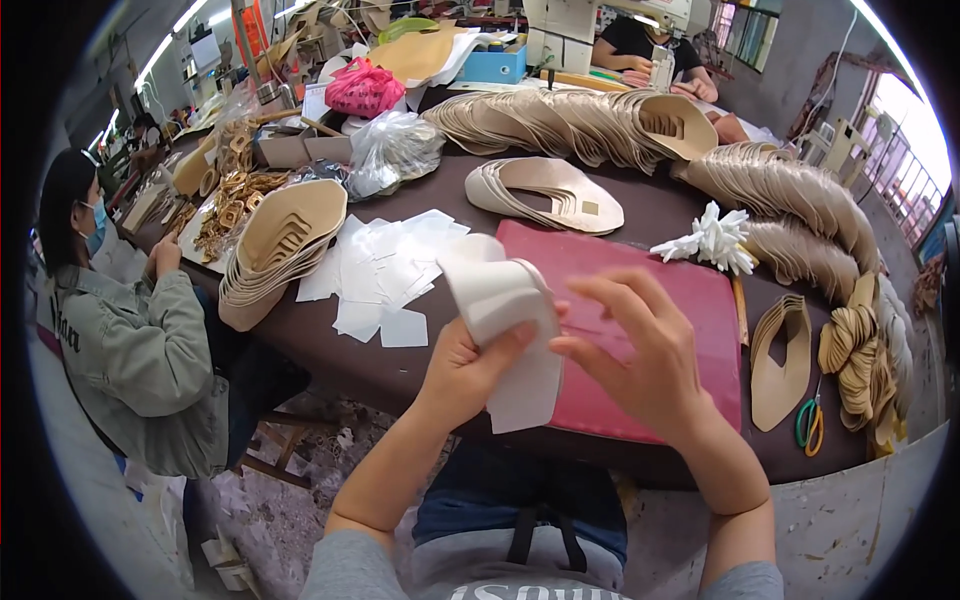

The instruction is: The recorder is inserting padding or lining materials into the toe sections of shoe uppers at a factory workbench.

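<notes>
In the head view, the left hand (468,362) pinches a stack of white cut pieces (505,320) from below, thumb pressed across the front of the lower sheets and fingers hidden behind, so it is closed on the stack; the right hand (640,350) rests against the stack's right edge with fingers spread and loosely curled, touching it but not clearly gripping it. The stack sits just above the near edge of the dark table (400,365), over the left part of a red mat (640,300). The pieces look thin, light and limp: the upper leaves curl over in a soft roll while the lower ones hang flat, so they would likely bend and fan apart easily, and a firm pinch near one edge, as the left hand has, seems the surest hold. They are plain white, roughly rectangular with a rounded top. More loose white sheets (385,275) lie on the table to the left, beside a pile of tan shoe uppers (280,250), with green-handled scissors (810,425) at the right
</notes>
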Tool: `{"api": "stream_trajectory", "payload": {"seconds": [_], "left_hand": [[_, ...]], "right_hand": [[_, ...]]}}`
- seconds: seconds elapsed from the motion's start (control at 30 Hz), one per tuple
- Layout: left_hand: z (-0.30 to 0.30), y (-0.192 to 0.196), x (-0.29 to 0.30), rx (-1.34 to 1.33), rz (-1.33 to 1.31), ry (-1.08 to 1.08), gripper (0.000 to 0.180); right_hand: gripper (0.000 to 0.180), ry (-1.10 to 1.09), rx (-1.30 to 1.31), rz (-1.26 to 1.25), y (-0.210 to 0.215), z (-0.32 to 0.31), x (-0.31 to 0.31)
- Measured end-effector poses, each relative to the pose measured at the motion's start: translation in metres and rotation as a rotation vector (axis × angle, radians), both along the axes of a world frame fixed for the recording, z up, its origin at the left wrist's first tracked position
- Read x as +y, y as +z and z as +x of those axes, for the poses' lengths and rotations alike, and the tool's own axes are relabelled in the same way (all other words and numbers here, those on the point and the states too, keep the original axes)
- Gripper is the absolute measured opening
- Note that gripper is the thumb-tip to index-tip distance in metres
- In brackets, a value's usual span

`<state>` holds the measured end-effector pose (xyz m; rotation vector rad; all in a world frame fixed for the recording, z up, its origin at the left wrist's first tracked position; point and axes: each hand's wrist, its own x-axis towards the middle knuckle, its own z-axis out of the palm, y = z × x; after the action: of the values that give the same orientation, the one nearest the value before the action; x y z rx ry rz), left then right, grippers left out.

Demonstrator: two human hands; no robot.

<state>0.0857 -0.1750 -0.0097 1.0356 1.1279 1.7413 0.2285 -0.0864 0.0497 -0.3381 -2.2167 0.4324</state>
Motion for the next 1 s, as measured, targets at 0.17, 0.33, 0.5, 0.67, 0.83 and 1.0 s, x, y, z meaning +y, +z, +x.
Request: {"api": "stream_trajectory", "payload": {"seconds": [0.17, 0.33, 0.5, 0.67, 0.83, 1.0], "left_hand": [[0.004, 0.002, 0.001, -0.039, -0.045, -0.117, 0.025], [0.013, 0.012, 0.011, -0.293, 0.078, -0.010, 0.029], [0.000, 0.004, 0.011, -0.380, 0.122, 0.087, 0.029], [-0.021, 0.022, -0.010, 0.581, 0.394, 0.308, 0.031], [-0.016, 0.052, -0.024, 1.176, -0.219, 0.437, 0.034], [-0.004, 0.028, -0.037, 0.701, -0.412, 0.227, 0.028]], "right_hand": [[0.025, 0.048, 0.164, 0.391, -0.004, -0.001, 0.022], [0.027, 0.051, 0.203, 0.071, -0.013, 0.002, 0.011], [0.023, -0.015, 0.068, -0.402, -0.012, 0.019, 0.007], [0.017, 0.036, -0.170, -0.093, -0.004, 0.031, 0.029], [0.013, -0.045, -0.007, 0.044, 0.001, 0.035, 0.027], [0.009, 0.013, 0.230, -0.926, -0.023, 0.046, 0.024]]}}
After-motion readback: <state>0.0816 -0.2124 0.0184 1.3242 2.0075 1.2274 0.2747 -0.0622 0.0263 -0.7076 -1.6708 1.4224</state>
